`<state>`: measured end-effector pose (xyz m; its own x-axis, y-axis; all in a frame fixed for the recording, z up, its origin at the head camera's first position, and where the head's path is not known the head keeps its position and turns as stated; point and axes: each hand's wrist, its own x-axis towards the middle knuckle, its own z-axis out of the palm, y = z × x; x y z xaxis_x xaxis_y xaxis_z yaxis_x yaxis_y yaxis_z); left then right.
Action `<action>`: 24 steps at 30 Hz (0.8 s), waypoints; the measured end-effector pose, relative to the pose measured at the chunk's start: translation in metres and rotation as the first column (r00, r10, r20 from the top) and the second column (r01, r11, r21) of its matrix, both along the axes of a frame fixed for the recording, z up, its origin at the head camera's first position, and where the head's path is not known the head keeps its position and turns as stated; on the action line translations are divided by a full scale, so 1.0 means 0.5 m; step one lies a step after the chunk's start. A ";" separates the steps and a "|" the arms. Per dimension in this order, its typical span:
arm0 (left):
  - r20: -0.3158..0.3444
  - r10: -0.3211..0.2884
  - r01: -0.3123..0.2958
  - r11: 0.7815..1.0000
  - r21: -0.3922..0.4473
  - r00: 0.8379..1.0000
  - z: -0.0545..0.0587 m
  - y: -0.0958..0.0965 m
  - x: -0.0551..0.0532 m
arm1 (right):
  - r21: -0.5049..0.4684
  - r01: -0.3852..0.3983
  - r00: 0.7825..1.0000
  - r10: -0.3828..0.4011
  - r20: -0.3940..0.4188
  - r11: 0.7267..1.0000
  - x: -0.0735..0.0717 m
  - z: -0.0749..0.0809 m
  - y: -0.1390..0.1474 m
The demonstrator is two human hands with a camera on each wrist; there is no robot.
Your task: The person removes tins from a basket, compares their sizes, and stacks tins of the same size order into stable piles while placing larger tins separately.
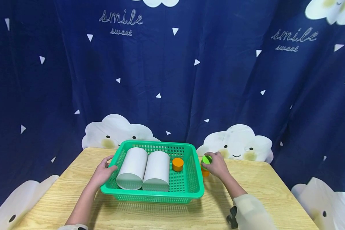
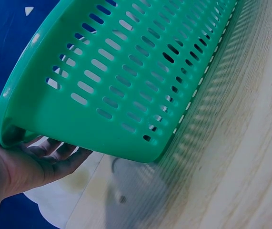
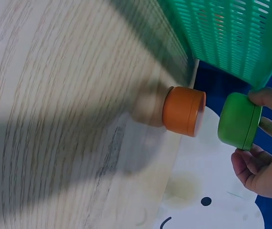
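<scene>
A green plastic basket (image 1: 152,193) with slotted walls stands on the table. My left hand (image 1: 103,172) grips its left rim, thumb over the top and fingers below the edge. Two white cylinders (image 1: 133,164) lie side by side in its left half, with a small orange round container (image 1: 178,164) to their right. Outside the basket's right wall, my right hand (image 1: 217,165) pinches a small green round container (image 3: 238,121) by its edge. Just below that, another orange container (image 3: 181,110) stands on the table; a gap shows between the two in the right wrist view.
The light wooden table (image 1: 244,188) extends right of the basket and in front of it. Behind its back edge hangs a dark blue curtain (image 1: 172,64) with white triangles and clouds.
</scene>
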<state>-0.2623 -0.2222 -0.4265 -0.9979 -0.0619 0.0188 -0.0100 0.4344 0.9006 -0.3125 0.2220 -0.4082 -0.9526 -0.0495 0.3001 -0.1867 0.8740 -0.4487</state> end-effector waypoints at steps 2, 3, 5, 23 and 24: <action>0.003 0.001 -0.001 1.000 0.005 1.000 0.001 0.000 0.000 | 0.004 -0.003 1.000 0.003 -0.003 1.000 -0.002 -0.003 0.000; 0.004 0.002 -0.002 1.000 0.007 1.000 0.001 0.000 0.001 | 0.005 0.000 1.000 0.000 0.000 1.000 -0.003 -0.005 0.000; 0.003 0.002 -0.002 1.000 0.013 1.000 0.002 0.000 0.001 | 0.007 0.000 1.000 0.000 -0.001 1.000 -0.006 -0.010 0.001; 0.008 0.003 -0.003 1.000 -0.007 1.000 0.002 0.001 0.000 | -0.024 0.014 0.999 -0.015 -0.046 1.000 -0.023 -0.052 -0.008; 0.010 0.003 -0.003 1.000 -0.004 1.000 0.001 0.001 0.000 | -0.025 0.014 0.999 -0.015 -0.049 1.000 -0.023 -0.053 -0.010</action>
